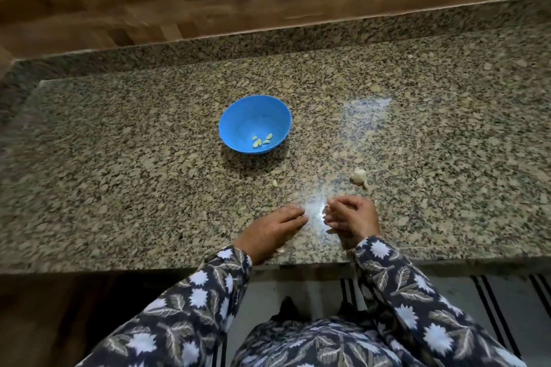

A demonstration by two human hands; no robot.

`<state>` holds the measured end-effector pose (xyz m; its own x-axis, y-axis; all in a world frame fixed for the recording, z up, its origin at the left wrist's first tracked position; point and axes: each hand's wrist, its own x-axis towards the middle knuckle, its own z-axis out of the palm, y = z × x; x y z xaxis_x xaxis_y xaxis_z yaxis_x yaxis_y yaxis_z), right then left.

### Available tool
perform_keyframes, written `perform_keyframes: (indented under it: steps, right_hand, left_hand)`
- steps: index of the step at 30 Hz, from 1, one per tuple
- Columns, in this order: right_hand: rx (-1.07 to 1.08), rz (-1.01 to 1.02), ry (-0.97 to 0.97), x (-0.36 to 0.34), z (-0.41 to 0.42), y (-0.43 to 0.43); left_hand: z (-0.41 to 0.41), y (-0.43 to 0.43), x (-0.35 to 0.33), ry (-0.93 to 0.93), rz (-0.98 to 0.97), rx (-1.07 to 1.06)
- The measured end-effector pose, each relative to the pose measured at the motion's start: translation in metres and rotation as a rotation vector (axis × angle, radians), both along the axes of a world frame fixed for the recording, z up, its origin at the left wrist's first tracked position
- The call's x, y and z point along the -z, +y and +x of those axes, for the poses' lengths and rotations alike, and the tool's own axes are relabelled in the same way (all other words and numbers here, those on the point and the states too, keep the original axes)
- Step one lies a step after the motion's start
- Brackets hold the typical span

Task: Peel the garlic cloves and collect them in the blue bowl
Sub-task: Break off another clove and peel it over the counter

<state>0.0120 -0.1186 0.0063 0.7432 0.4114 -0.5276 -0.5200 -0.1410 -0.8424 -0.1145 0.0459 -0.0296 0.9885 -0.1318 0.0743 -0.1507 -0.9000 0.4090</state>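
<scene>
A blue bowl [255, 124] stands on the granite counter [119, 173], with several peeled yellowish cloves [261, 140] at its bottom. A partly broken garlic bulb [358, 176] lies to the right of the bowl, just beyond my right hand. One loose clove [275, 183] lies in front of the bowl. My left hand [269, 231] rests palm down near the front edge, fingers nearly straight. My right hand [351, 217] is beside it with fingers curled inward; whatever it holds is hidden by the fingers.
A low granite upstand and a wood-patterned wall run along the back of the counter. Small bits of garlic skin [376, 88] lie scattered at the far right. The counter's front edge is right under my wrists; a striped mat [489, 307] is on the floor below.
</scene>
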Motion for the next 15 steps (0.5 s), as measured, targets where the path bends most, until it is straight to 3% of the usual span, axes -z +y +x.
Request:
perform_keyframes:
  steps: [4, 10, 13, 15]
  right_hand:
    - [-0.053, 0.011, 0.002, 0.007, -0.015, 0.022]
    - [-0.177, 0.024, 0.002, 0.005, -0.039, 0.053]
    - [-0.259, 0.03, 0.016, 0.003, -0.048, 0.063]
    - [-0.339, 0.013, 0.021, 0.004, -0.055, 0.071]
  left_hand:
    - [-0.038, 0.018, -0.004, -0.023, 0.012, -0.055]
    - [-0.075, 0.024, -0.004, -0.197, 0.179, -0.285]
    - [-0.077, 0.022, -0.006, -0.121, 0.238, -0.462]
    - [-0.071, 0.015, -0.021, 0.023, 0.174, -0.686]
